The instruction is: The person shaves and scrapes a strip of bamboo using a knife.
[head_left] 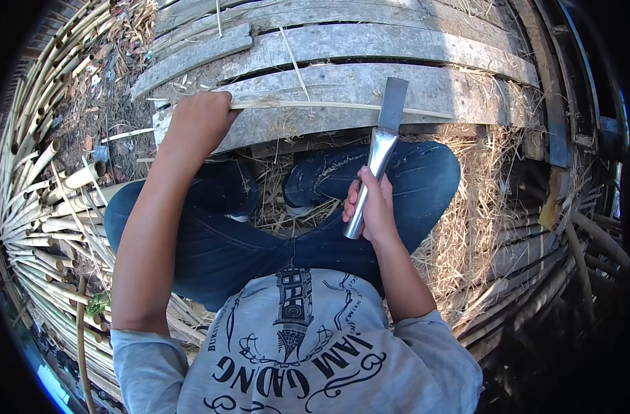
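My left hand (199,119) is closed on one end of a thin pale strip (294,105), at the front left of the wooden planks (335,81). The strip runs to the right across the nearest plank and passes under a flat metal blade (393,103). My right hand (371,203) is wrapped round the shiny metal handle (379,157) of this bladed tool, above my right thigh. The blade points forward over the plank edge and crosses the strip. Whether blade and strip touch, I cannot tell.
Bundles of cut bamboo poles (52,200) lie along the left. Shavings (467,228) are heaped on the right, beside dark slats. My crossed legs (246,255) are against the planks' near side. A loose short board (194,58) lies at the back left.
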Motion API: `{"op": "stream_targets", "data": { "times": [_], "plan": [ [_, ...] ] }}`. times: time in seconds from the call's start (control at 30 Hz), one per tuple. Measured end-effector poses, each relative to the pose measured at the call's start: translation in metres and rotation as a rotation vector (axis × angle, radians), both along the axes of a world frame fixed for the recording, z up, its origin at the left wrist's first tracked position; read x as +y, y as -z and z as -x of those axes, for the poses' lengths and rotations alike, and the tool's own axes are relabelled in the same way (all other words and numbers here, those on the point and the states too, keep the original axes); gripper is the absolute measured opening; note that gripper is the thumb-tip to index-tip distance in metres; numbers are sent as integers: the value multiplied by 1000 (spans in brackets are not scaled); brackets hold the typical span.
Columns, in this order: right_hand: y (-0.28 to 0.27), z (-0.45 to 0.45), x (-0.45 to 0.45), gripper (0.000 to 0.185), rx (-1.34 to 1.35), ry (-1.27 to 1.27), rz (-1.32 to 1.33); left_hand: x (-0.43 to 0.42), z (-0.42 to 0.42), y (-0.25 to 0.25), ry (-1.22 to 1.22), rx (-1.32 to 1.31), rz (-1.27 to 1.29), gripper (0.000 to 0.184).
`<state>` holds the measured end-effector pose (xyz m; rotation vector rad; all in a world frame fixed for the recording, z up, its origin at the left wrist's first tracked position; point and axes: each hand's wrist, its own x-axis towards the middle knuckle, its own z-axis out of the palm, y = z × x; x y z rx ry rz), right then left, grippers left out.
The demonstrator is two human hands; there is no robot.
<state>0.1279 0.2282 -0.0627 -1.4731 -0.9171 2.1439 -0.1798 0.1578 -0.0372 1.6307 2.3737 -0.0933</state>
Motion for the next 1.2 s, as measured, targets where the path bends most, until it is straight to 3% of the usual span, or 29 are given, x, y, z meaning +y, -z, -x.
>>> {"op": "stream_targets", "data": {
  "times": [0.17,0.23,0.77,0.87,0.97,1.2],
  "plan": [
    [4,-2,11,25,53,17,-8,-3,-1,-4,-55,-47,31,36],
    [7,-6,21,25,56,186,-51,-1,-2,-8,-93,-61,71,41],
    [-1,4,-2,28,99,228,91,-1,0,-6,-63,-4,89,46],
    [-2,8,-23,25,64,-30,93,2,-4,-7,-69,6,82,43],
    [-10,22,-40,24,166,-78,134,0,-3,-9,-93,-24,104,44],
    [7,1,13,25,78,155,-23,-4,-2,-5,-74,-52,77,45]
  ]
}}
